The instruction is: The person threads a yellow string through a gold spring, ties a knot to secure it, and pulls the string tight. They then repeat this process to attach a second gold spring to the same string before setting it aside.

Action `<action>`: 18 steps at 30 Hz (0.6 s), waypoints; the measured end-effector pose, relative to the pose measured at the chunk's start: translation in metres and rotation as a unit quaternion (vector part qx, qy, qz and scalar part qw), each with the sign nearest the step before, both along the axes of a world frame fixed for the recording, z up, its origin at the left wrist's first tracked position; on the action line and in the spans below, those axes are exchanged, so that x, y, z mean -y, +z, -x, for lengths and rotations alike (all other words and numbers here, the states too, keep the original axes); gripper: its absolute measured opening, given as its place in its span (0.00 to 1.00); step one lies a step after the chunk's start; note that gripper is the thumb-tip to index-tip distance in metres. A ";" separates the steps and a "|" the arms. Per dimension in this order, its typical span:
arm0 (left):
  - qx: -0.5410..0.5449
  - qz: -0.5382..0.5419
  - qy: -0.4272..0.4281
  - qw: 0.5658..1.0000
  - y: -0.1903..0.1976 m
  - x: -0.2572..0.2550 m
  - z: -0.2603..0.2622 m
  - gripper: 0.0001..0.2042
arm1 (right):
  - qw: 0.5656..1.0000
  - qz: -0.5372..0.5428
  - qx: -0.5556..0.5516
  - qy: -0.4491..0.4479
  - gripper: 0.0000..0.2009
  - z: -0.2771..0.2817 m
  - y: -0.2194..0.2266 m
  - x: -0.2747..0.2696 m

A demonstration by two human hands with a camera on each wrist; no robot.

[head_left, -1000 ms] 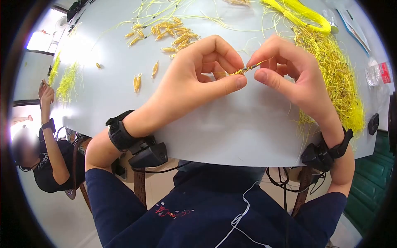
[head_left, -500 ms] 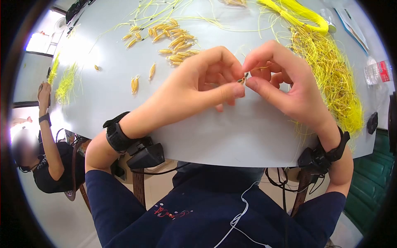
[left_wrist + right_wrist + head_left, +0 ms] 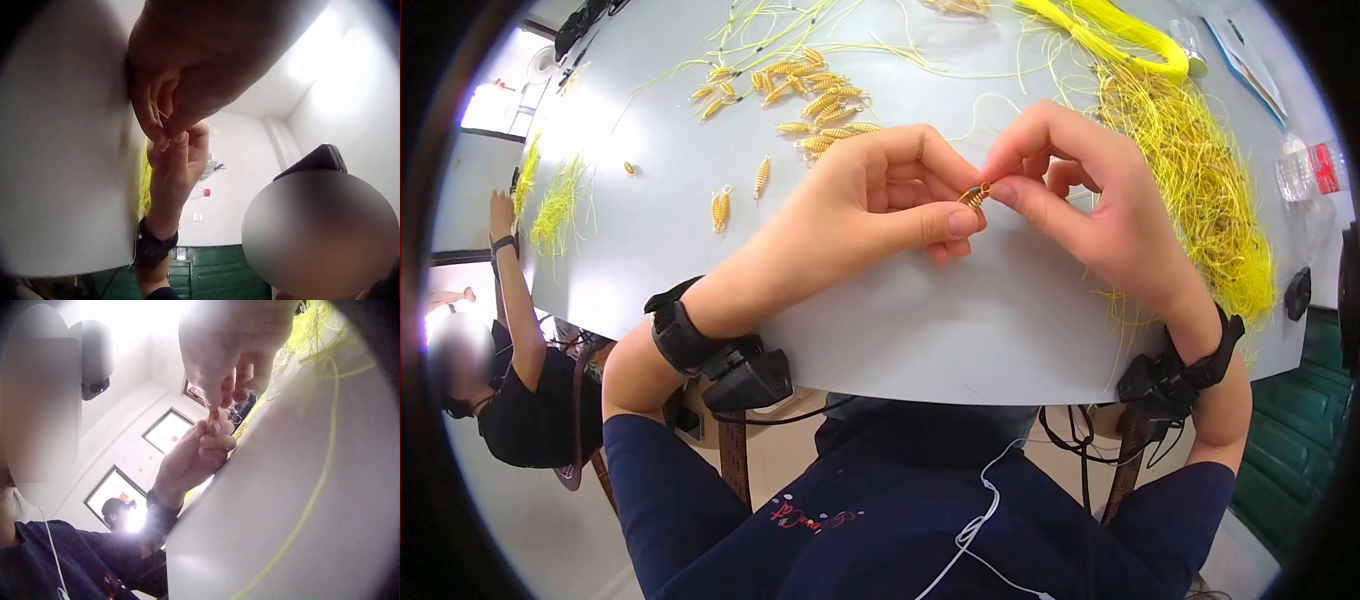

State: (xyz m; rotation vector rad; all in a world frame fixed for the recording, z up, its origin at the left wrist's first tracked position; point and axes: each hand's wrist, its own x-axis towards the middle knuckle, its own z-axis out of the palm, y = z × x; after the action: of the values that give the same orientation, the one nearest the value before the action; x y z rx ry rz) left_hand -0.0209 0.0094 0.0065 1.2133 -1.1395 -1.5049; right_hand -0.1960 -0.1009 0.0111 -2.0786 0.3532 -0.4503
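Note:
In the head view, a small gold wire spring (image 3: 973, 198) with a dark bit at its top sits between both hands. My left hand (image 3: 875, 200) pinches it between thumb and forefinger, the other fingers curled behind. The thumb and forefinger of my right hand (image 3: 1090, 185) pinch at a small loop on its upper right end. In the right wrist view, the spring (image 3: 208, 420) shows as a gold sliver at the left fingertips. A thin yellow strand (image 3: 160, 111) runs by the left fingers in the left wrist view.
A pile of gold springs (image 3: 825, 100) lies beyond my left hand, near loose yellow lines (image 3: 770, 30). Right of my right hand spreads a tangled yellow line heap (image 3: 1185, 190). A plastic bottle (image 3: 1310, 172) lies at the right edge. Another person (image 3: 525, 380) sits at left.
Both hands have shifted slightly left. The spring has turned from lying toward the right to standing more upright, and the right fingertips have closed in on its looped end.

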 end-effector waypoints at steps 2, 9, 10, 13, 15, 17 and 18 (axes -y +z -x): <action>0.004 0.007 -0.003 1.000 -0.001 -0.001 0.001 0.09 | 1.000 0.002 0.002 -0.010 0.04 0.000 0.000 -0.001; 0.024 0.085 0.061 0.994 -0.005 -0.001 0.008 0.08 | 0.998 -0.034 0.019 -0.046 0.04 0.001 0.000 -0.005; 0.025 0.098 0.070 0.992 -0.006 -0.001 0.008 0.08 | 0.998 -0.034 0.019 -0.046 0.04 0.001 0.000 -0.005; 0.033 0.051 0.025 0.998 -0.002 -0.001 0.003 0.09 | 0.998 -0.044 0.027 -0.043 0.04 0.001 0.000 -0.005; 0.044 0.038 0.014 0.998 0.001 0.001 0.003 0.10 | 0.999 -0.038 0.003 -0.023 0.04 0.002 0.001 -0.005; 0.054 0.026 0.004 0.998 0.003 0.000 0.004 0.11 | 0.999 -0.031 0.009 -0.023 0.04 0.002 0.000 -0.005; 0.042 0.040 0.020 0.998 0.003 0.000 0.005 0.14 | 0.999 -0.024 0.014 -0.022 0.04 0.002 0.000 -0.005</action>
State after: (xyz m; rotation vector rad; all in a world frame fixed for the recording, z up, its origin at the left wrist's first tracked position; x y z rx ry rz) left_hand -0.0262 0.0099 0.0097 1.2464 -1.2122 -1.3761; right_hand -0.1984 -0.0956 0.0111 -2.0184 0.3903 -0.4933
